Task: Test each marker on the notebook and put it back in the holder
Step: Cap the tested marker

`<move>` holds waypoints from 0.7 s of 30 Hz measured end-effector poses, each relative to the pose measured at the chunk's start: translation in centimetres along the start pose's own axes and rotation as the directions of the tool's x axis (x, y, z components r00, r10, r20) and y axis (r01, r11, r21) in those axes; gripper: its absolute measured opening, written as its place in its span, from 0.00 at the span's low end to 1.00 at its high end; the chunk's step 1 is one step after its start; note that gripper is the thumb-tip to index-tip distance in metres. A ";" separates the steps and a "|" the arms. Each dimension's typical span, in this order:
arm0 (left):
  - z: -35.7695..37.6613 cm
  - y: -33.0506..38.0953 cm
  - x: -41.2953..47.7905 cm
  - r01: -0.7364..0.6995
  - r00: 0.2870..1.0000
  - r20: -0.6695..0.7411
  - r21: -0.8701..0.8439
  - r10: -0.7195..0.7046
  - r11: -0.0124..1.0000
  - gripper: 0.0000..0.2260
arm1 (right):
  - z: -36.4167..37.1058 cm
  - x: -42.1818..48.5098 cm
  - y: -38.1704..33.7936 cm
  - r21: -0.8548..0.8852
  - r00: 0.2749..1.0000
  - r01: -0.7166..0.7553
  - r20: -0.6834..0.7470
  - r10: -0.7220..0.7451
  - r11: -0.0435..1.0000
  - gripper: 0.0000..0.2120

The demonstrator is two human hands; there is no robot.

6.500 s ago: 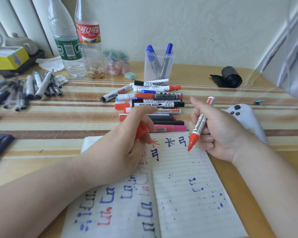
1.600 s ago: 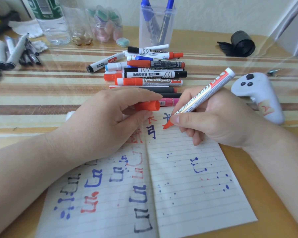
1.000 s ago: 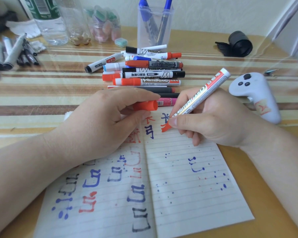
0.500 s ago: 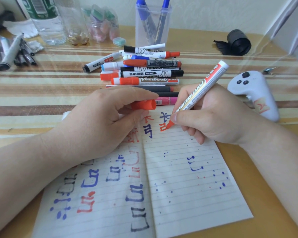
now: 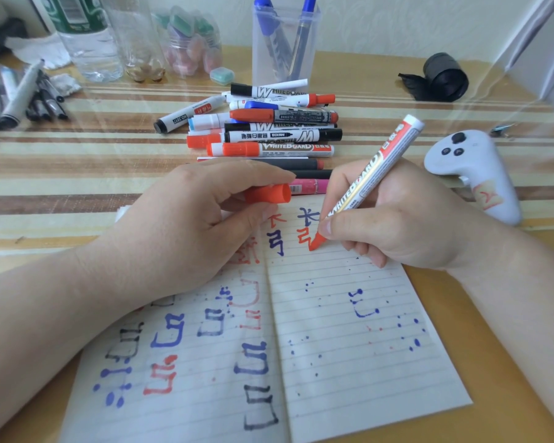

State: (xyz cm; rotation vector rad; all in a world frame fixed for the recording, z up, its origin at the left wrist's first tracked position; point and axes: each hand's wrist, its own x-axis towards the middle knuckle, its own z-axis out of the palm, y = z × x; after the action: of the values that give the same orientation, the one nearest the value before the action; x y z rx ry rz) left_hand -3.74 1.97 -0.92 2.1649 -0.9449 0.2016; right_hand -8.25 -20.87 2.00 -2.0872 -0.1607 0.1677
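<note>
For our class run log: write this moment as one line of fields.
step: testing | right hand: holds red marker, tip on notebook | left hand: grips red cap | holder: two blue markers

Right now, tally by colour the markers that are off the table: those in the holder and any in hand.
Blue markers in the holder: 2
Red marker in the right hand, cap in the left hand: 1
Total: 3

Your uncapped red marker [image 5: 385,154] leans tip-down on the open notebook [image 5: 349,362]; the clear holder [image 5: 285,43] stands beyond the notebook
</note>
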 end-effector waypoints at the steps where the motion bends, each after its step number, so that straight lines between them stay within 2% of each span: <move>1: 0.0 0.0 0.0 0.000 1.000 -0.001 0.001 0.000 1.000 0.16 | 0.0 0.0 0.1 0.006 1.000 0.002 0.005 -0.002 1.000 0.05; 5: 0.0 0.0 0.0 -0.014 1.000 -0.001 0.008 0.014 1.000 0.16 | 0.0 0.1 0.4 0.058 1.000 0.013 0.013 -0.013 0.998 0.06; 9: 0.0 0.1 0.0 -0.019 1.000 -0.014 -0.006 0.018 1.000 0.16 | -0.3 0.4 1.0 0.302 0.999 0.024 -0.045 -0.010 0.953 0.03; 16: -0.1 -0.1 0.1 -0.011 1.000 -0.005 -0.009 0.011 1.000 0.14 | 0.4 0.4 1.3 0.379 0.975 0.213 -0.148 -0.168 0.900 0.02; 21: -0.1 0.0 0.1 -0.002 1.000 -0.013 -0.026 0.001 1.000 0.11 | 0.2 0.2 1.3 0.412 0.965 0.244 -0.195 -0.177 0.878 0.08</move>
State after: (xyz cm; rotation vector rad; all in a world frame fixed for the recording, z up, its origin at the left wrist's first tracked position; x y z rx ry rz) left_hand -3.62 2.02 -0.82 2.1365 -0.9370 0.2028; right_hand -8.03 -21.29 0.77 -1.6148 -0.2354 -0.0850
